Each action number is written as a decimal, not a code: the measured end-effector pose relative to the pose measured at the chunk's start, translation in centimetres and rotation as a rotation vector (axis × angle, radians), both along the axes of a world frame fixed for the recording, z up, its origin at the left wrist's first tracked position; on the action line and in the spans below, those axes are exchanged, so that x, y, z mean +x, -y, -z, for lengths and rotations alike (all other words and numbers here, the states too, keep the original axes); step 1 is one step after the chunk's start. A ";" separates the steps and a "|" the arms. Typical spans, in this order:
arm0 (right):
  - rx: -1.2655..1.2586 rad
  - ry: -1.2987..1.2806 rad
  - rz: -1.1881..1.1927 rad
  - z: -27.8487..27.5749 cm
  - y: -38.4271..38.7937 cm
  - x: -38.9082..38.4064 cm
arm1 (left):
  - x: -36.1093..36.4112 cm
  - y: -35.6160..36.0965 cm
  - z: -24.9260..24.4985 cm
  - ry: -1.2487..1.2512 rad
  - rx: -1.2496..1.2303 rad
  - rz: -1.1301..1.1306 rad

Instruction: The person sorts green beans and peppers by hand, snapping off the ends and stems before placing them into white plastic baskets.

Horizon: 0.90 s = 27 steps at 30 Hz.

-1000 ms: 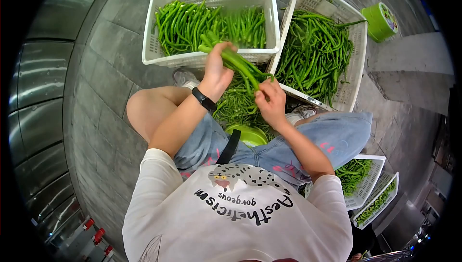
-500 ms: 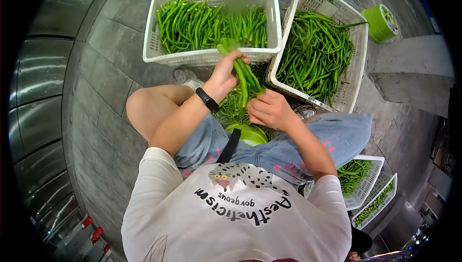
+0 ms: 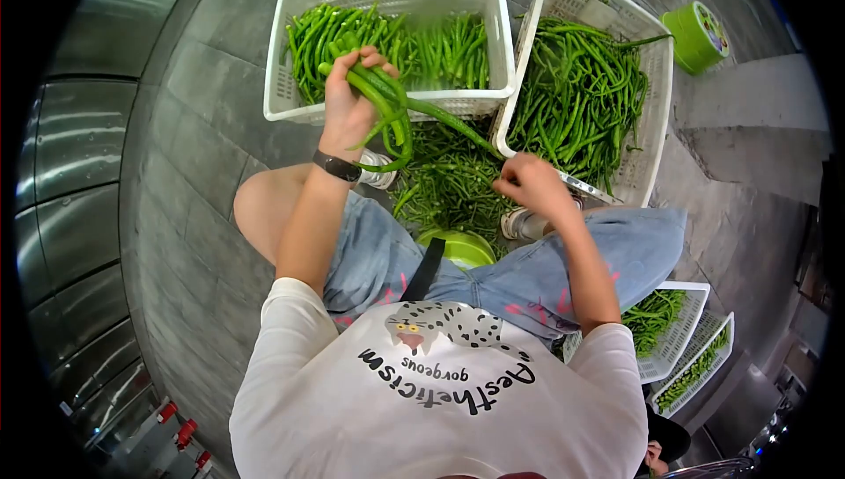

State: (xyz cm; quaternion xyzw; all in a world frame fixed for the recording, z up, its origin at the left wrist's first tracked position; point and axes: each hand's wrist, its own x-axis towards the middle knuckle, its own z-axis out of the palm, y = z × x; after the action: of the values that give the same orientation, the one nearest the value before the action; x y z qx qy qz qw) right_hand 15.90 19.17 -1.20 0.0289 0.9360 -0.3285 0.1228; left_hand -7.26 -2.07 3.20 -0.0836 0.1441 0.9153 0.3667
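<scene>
My left hand is wrapped round a small bunch of long green chili peppers, over the near edge of the left white crate. Some of their thin ends hang below the hand in a curve. One longer pepper stretches from the bunch towards my right hand. The fingers of that hand are pinched together close to this pepper's far end; what is between them is hidden. Beneath both hands, a heap of thin green stems and peppers lies on the floor between my feet.
The left crate holds peppers laid roughly side by side. Beside it, the right white crate has a tangled pile. A green tub stands beyond. Below me is a green seat. Two more crates with green peppers sit behind at right.
My left hand has moved up and left with its bunch, over the left crate's edge. My right hand has moved right, away from the bunch, and one long pepper now spans the gap.
</scene>
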 end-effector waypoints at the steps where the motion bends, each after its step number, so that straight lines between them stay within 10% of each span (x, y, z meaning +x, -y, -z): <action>1: -0.061 -0.051 0.083 -0.4 -0.8 -0.3 | 0.2 -0.1 0.1 0.012 -0.022 0.009; 7: -0.733 -0.177 0.235 -2.8 0.8 -1.9 | 0.5 -0.3 1.2 0.104 -0.067 0.032; 20: -0.753 -0.199 0.369 -0.1 2.5 -1.0 | 1.0 -0.7 0.0 -0.070 -0.150 -0.015; 27: -1.792 -0.238 0.578 0.6 3.1 -1.7 | 1.4 -1.1 0.6 -0.060 -0.011 0.024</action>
State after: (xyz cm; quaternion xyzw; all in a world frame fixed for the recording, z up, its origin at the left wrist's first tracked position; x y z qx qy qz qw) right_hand 14.24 16.04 -1.76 0.1209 0.2987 -0.9430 -0.0830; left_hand -5.81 -1.00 2.63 -0.0565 0.1613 0.9121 0.3728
